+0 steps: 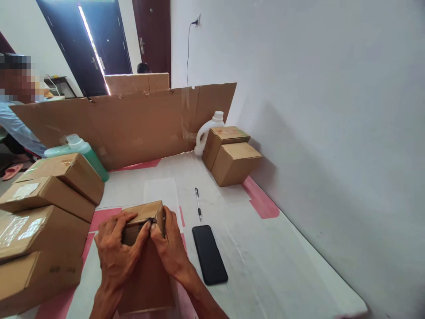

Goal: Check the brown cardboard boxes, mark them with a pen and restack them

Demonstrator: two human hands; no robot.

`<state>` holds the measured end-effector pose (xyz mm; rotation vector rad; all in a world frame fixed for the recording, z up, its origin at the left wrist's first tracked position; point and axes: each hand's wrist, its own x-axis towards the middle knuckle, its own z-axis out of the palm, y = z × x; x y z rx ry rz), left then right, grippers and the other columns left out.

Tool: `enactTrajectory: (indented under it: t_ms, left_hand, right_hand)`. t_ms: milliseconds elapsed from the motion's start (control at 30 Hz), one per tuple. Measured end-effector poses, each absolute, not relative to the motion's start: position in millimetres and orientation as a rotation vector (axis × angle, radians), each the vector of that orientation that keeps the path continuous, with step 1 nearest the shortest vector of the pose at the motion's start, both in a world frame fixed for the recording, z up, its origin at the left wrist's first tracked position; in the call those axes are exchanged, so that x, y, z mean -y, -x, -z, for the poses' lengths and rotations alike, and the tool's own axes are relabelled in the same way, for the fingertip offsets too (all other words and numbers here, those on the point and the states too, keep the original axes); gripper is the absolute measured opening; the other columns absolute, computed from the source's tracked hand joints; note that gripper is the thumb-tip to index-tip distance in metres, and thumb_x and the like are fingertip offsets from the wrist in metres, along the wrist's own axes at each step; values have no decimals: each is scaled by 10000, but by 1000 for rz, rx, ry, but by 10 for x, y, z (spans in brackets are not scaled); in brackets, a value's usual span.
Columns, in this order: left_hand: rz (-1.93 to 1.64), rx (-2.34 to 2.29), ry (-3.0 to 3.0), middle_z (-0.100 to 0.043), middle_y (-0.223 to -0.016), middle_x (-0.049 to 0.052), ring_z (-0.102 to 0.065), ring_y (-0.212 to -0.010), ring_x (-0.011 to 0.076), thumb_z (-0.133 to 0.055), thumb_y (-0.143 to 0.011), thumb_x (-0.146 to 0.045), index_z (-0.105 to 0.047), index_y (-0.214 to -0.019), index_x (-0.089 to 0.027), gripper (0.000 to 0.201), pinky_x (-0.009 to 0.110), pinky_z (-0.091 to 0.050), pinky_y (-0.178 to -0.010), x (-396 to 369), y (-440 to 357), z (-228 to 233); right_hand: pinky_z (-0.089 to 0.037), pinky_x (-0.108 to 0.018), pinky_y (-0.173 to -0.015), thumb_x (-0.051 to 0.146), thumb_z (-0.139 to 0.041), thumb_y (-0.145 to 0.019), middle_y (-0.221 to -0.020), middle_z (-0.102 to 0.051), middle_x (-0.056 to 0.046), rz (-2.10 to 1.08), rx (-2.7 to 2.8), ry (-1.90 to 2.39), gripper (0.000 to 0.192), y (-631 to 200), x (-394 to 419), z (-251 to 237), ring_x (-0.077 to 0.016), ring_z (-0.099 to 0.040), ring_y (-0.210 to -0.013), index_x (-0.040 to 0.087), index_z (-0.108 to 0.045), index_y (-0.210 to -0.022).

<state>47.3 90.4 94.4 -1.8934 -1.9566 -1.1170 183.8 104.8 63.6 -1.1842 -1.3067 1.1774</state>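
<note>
A closed brown cardboard box (146, 270) stands on the table in front of me. My left hand (121, 241) grips its upper left side, fingers over the top edge and thumb stretched toward the near right corner. On the right side of the same box, my right hand (168, 235) is wrapped round the corner. Both thumbs meet at a small dark, torn-looking spot (151, 219) on the top edge; I cannot make out what it is. A black phone (210, 254) and a pen (198, 204) lie just right of the box.
Several cardboard boxes (49, 226) line the table's left side, with a green bottle (94, 159) behind them. Two boxes (236, 164) and a white jug (204, 133) stand at the back right. A cardboard sheet (139, 128) spans the far edge. A person (20, 119) is at left.
</note>
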Motion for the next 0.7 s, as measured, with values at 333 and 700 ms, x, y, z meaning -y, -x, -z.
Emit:
enactTrajectory:
  t_ms: [333,700]
  left_hand:
    - [843,1759,2113,-642,-1278,176,-570,-1199,392,-651,-867,-612,-485,-1428,-179,728,543,-403,-1038,-980,-351,-692]
    - [817,1891,2171,-647,-1268,148,-570,-1169,353,-718,-828,-624,-528,-1324,-198,681,486,-391,-1025,-1102,-421,-696]
  right_hand:
    - [-443,-479,-1007,545,-546,-933,-1079,-716,-160,-999,1345,1803,356,-2761,-1899,-178,-356,-612,-1169,214,-664,-876]
    - [-406,-302,-525,525,-699,-727,-518,-536,6,-1138,1143,1671,370,-3104,-2106,-7,-217,-609,-583,260,-461,-627]
